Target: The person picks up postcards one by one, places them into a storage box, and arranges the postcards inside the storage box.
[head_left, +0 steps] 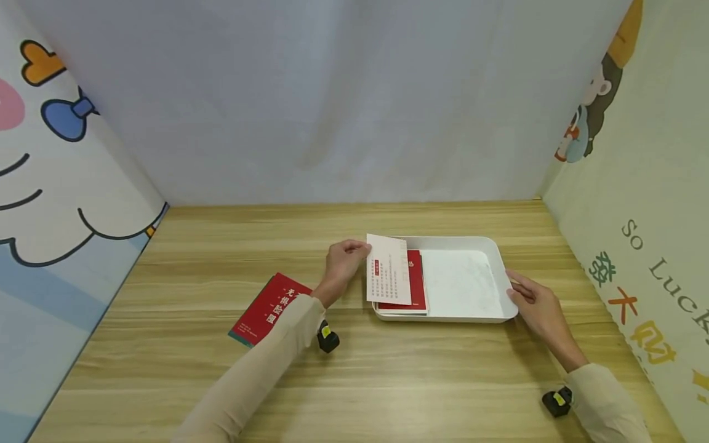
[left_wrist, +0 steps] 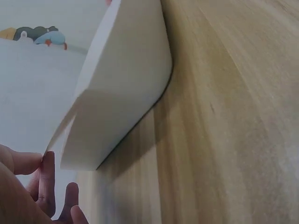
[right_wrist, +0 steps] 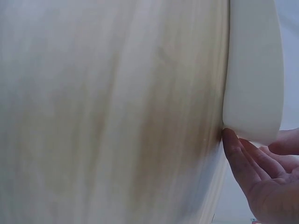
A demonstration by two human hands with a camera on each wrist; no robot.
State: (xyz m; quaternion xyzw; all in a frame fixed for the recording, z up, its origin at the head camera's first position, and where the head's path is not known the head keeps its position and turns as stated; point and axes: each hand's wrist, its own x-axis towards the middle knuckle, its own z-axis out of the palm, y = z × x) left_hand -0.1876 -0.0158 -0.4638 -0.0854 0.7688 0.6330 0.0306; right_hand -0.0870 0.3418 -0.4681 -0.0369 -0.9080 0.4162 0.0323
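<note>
In the head view my left hand (head_left: 344,266) pinches the upper left edge of a pale card (head_left: 389,277) with printed lines of text. This card is tilted over the left end of a white tray (head_left: 471,319). Under it, inside the tray, lies a red card (head_left: 416,289), partly covered. At the tray's right end, my right hand (head_left: 537,306) grips the side, thumb at the rim. The right wrist view shows its fingertips against the outer wall of the tray (right_wrist: 254,70). Thumb and fingers of the left hand (left_wrist: 28,186) meet at the card's edge.
Left of the tray, a red card (head_left: 260,314) with white characters lies on the wooden table (head_left: 421,381), partly behind my left sleeve. A pale curtain (head_left: 343,123) hangs behind the table, with printed panels on both sides. Black wrist devices (head_left: 328,338) sit at both cuffs.
</note>
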